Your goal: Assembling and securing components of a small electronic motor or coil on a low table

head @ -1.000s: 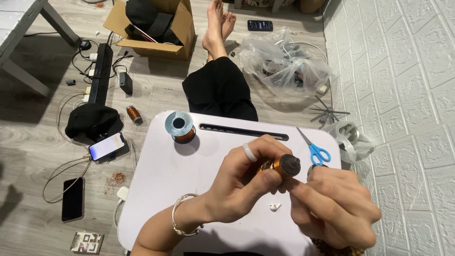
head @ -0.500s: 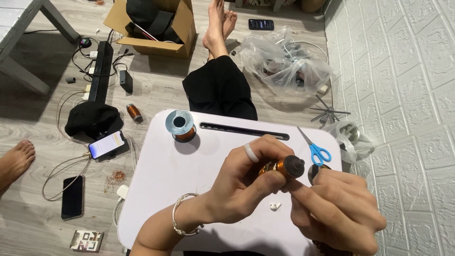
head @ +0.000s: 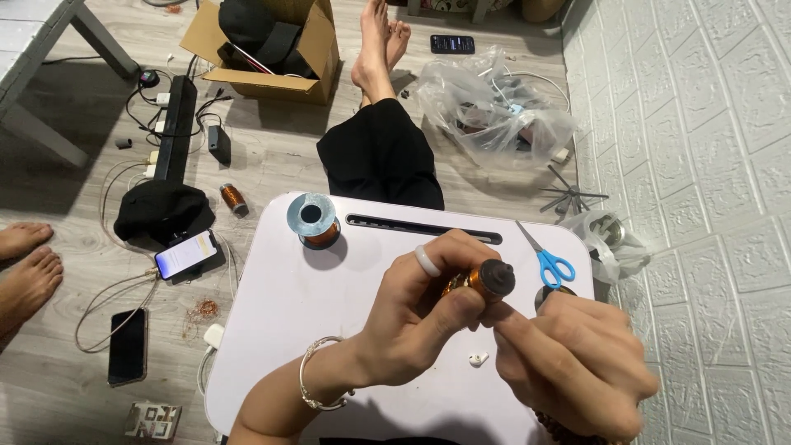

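Right above the white worktop [head: 280,330], the left hand [head: 420,317] is closed around a small copper-wire spool [head: 482,280] with a dark end cap, its fingers and thumb wrapped about the spool's body. A white ring sits on one finger and a silver bracelet [head: 317,383] on the wrist. The right hand [head: 573,367] is just beside the spool, its fingertips pinched together against the spool's lower edge; whether it grips a strand of wire there cannot be told. A second dark round piece shows just behind the right hand's knuckles, mostly hidden.

On the worktop, well apart from the held spool toward the far left corner, stands a larger spool [head: 312,220] of copper wire with a pale blue top. Blue-handled scissors [head: 544,257] lie near the worktop's far right edge, close to the right hand. A tiny white piece [head: 477,358] lies on the worktop beneath the hands.

Off the worktop's left side, on the floor, lie two phones [head: 185,254], a black cap [head: 161,212] and another small copper spool [head: 234,198]. Beyond the worktop sit a cardboard box [head: 317,58] and a clear plastic bag [head: 494,115].
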